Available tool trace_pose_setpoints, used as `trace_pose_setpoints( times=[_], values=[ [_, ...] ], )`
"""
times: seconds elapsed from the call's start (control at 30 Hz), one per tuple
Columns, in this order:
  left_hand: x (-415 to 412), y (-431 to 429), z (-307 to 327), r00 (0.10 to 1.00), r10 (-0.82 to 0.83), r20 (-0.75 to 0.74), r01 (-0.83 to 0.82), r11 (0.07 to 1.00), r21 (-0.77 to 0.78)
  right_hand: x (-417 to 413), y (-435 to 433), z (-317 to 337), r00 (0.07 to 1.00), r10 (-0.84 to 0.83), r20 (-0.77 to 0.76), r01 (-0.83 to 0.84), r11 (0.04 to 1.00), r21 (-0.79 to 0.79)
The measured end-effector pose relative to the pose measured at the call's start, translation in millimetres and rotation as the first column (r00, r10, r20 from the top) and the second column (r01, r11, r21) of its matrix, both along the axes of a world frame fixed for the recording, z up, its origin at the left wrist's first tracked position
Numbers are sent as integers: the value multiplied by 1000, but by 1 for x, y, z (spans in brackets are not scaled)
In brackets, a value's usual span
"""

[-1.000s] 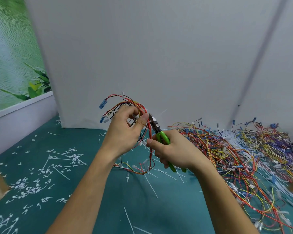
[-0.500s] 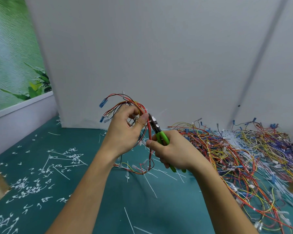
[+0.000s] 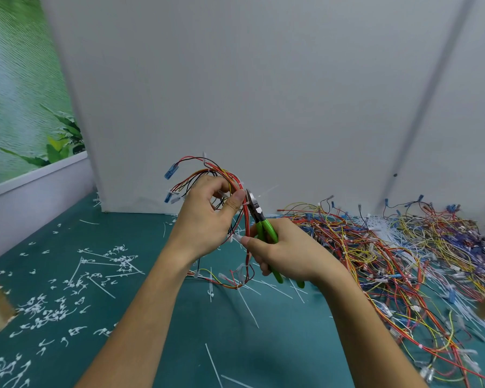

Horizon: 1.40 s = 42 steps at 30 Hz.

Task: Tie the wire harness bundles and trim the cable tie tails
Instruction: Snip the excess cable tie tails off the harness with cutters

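Left hand [image 3: 205,217] holds the red, yellow and black wire harness bundle [image 3: 230,175] up above the teal table mat [image 3: 179,331], fingers curled round it, thumb pressed on the wires. Right hand [image 3: 286,253] is wrapped tight round the green-handled side cutters [image 3: 266,228]. The cutter head sits against the bundle by the left thumb, at a thin white cable tie tail [image 3: 268,190]. A tangled pile of loose coloured wires [image 3: 375,247] lies to the right, cut white tie scraps [image 3: 53,306] to the left.

Wire pile [image 3: 389,253] right on table [image 3: 263,345], tie scraps [image 3: 48,306] left, harness [image 3: 244,219] centre, cutters [image 3: 268,228] just right
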State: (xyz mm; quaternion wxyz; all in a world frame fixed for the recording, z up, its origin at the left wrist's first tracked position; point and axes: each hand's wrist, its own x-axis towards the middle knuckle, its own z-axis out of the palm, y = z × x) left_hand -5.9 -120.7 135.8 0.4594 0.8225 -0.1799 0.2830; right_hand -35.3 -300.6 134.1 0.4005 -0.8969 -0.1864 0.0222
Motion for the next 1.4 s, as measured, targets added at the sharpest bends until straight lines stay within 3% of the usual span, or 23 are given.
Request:
trace_pose_setpoints(
  times=[0.3, 0.8, 1.4],
  values=[
    [1, 2, 0, 1000, -7, 5, 7, 1000, 5, 1, -1, -3, 999, -39, -6, 40, 997, 68],
    [1, 1, 0, 1000, -5, 3, 5, 1000, -5, 3, 4, -6, 996, -73, 51, 73, 997, 15],
    [1, -1, -1, 1000, -3, -1, 3, 1000, 20, -2, 3, -3, 999, -28, 18, 28, 1000, 5]
  ],
)
